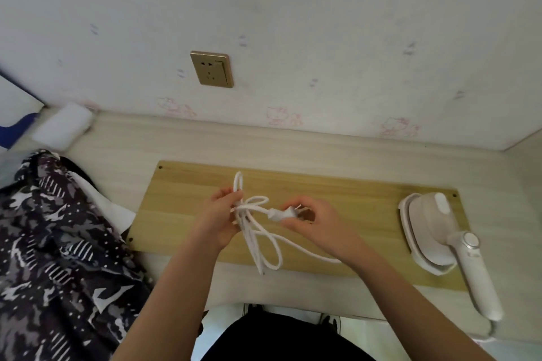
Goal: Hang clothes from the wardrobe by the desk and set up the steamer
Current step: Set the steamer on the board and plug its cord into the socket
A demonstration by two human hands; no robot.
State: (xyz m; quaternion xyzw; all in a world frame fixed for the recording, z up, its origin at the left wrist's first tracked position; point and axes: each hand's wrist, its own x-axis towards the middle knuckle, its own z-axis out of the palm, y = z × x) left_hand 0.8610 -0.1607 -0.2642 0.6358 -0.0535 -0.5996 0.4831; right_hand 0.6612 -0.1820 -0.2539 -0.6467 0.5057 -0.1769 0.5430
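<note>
A white handheld steamer (434, 231) lies on its side at the right end of a yellowish wooden board (181, 214) on the desk. Its white power cord (264, 246) is bundled in loops over the board's middle. My left hand (218, 218) grips the looped bundle near its top. My right hand (315, 218) pinches the white plug (283, 213) at the cord's end, level with the left hand. One cord strand runs under my right wrist. A dark garment with white and grey patterns (55, 258) lies at the left.
A gold wall socket (211, 68) sits on the white wall above the desk, left of centre. A white foam block (63, 124) rests at the desk's back left corner. The pale desk top (293, 143) extends behind the board.
</note>
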